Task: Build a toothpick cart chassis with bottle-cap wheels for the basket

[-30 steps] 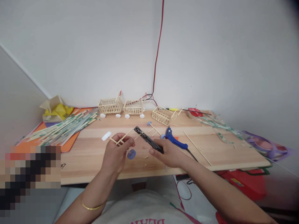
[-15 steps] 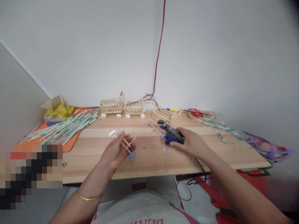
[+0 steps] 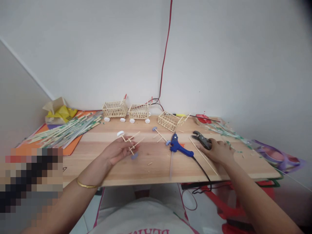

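1. Left hand (image 3: 119, 150): the fingers pinch a wheeled stick frame (image 3: 132, 148), held above the near middle of the table (image 3: 148, 175). Its thin crosspieces could probably snap or come off at the joints if the pinch tightened or twisted.

2. White wheel (image 3: 120, 133) and blue wheel (image 3: 134, 156), at opposite ends of that frame: either might be knocked askew by a bump against the table, since both stand clear of the fingers.

3. Second wheel set (image 3: 160, 135), lying between the left hand and the glue gun (image 3: 181, 149): its nearer wheel sits right beside the gun, so a nudge to the gun would likely push it away.

4. Glue gun, on its side, nozzle directed toward the far edge near the slatted basket (image 3: 168, 121): if hot, it could scorch a passing finger or drip; its heat cannot be told.

5. Black cord (image 3: 202, 169), running over the front edge: a snagging forearm could drag the gun off.

6. Long stick (image 3: 204, 157), beside the pliers (image 3: 202, 140): it might roll if brushed.

7. Right hand (image 3: 218, 150): the fingers wrap the plier handles, how firmly cannot be told; a careless squeeze could nip whatever enters the parted jaws.
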`<action>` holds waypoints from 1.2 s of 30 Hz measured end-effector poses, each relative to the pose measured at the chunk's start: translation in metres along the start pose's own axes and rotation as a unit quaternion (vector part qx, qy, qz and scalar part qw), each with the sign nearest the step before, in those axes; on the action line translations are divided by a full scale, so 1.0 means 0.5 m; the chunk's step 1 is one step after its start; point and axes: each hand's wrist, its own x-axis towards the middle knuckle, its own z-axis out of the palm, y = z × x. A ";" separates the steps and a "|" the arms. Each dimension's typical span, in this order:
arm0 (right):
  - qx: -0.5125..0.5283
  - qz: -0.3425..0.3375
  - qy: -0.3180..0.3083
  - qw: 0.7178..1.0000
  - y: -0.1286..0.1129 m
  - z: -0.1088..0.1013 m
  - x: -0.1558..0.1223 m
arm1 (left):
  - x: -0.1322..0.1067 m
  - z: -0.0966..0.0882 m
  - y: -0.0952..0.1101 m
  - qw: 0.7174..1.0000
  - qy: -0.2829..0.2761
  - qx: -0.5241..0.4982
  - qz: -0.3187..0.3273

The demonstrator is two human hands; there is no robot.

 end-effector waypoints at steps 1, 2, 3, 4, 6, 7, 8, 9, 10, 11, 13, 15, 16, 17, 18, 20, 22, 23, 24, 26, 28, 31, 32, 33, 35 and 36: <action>0.007 -0.006 -0.004 1.000 -0.003 0.000 0.004 | 0.001 -0.002 0.002 1.000 -0.002 0.009 -0.003; 0.017 -0.012 -0.007 1.000 -0.007 -0.003 0.008 | 0.003 -0.004 0.004 1.000 -0.002 0.015 -0.006; 0.024 -0.018 -0.006 1.000 -0.010 -0.009 0.009 | 0.005 -0.007 0.006 1.000 -0.002 0.022 -0.009; 0.029 -0.021 0.005 0.999 -0.014 -0.019 0.008 | 0.007 -0.010 0.007 1.000 -0.002 0.027 -0.012; 0.045 -0.017 0.042 0.998 -0.028 -0.046 -0.002 | 0.013 -0.014 0.008 0.999 -0.008 0.034 -0.016; 0.061 -0.021 0.062 0.996 -0.040 -0.062 -0.011 | 0.017 -0.015 0.008 0.999 -0.014 0.037 -0.017; 0.095 -0.033 0.096 0.990 -0.056 -0.078 -0.022 | 0.020 -0.015 0.007 0.999 -0.021 0.040 -0.018; 0.152 -0.061 0.115 0.980 -0.076 -0.094 -0.035 | 0.024 -0.013 0.005 0.999 -0.029 0.042 -0.019; 0.224 -0.097 0.115 0.963 -0.101 -0.109 -0.050 | 0.027 -0.011 0.004 0.998 -0.037 0.044 -0.020; 0.294 -0.135 0.092 0.942 -0.130 -0.120 -0.064 | 0.030 -0.007 0.002 0.998 -0.045 0.045 -0.020; 0.401 -0.194 0.018 0.895 -0.193 -0.135 -0.088 | 0.035 0.001 -0.001 0.997 -0.061 0.048 -0.024; 0.483 -0.223 -0.069 0.844 -0.255 -0.138 -0.104 | 0.040 0.007 -0.001 0.995 -0.076 0.055 -0.028; 0.520 -0.232 -0.110 0.815 -0.283 -0.136 -0.108 | 0.042 0.009 0.001 0.994 -0.083 0.061 -0.032; 0.555 -0.242 -0.149 0.782 -0.309 -0.133 -0.110 | 0.044 0.011 0.004 0.993 -0.090 0.069 -0.035; 0.587 -0.247 -0.183 0.749 -0.332 -0.129 -0.109 | 0.045 0.011 0.008 0.992 -0.097 0.077 -0.039; 0.620 -0.241 -0.249 0.704 -0.372 -0.121 -0.104 | 0.049 0.011 0.018 0.988 -0.106 0.098 -0.048; 0.636 -0.235 -0.276 0.682 -0.405 -0.110 -0.094 | 0.052 0.011 0.027 0.985 -0.114 0.121 -0.053; 0.641 -0.232 -0.277 0.677 -0.420 -0.105 -0.090 | 0.055 0.011 0.030 0.983 -0.118 0.133 -0.054; 0.646 -0.230 -0.274 0.674 -0.433 -0.098 -0.085 | 0.057 0.011 0.032 0.981 -0.121 0.145 -0.052; 0.651 -0.219 -0.268 0.676 -0.455 -0.086 -0.077 | 0.064 0.010 0.034 0.978 -0.119 0.168 -0.036; 0.641 -0.204 -0.279 0.685 -0.466 -0.079 -0.070 | 0.070 0.006 0.032 0.977 -0.106 0.185 -0.012; 0.580 -0.226 -0.284 0.729 -0.454 -0.088 -0.055 | 0.079 -0.007 0.031 0.973 -0.069 0.219 0.017; 0.547 -0.247 -0.259 0.757 -0.442 -0.096 -0.046 | 0.081 -0.013 0.033 0.970 -0.055 0.235 0.024; 0.510 -0.271 -0.200 0.791 -0.428 -0.105 -0.035 | 0.083 -0.019 0.036 0.966 -0.041 0.252 0.032; 0.409 -0.286 -0.055 0.865 -0.395 -0.121 -0.009 | 0.084 -0.030 0.046 0.956 0.000 0.289 0.052; 0.355 -0.271 -0.010 0.895 -0.380 -0.126 0.003 | 0.085 -0.036 0.051 0.948 0.024 0.312 0.063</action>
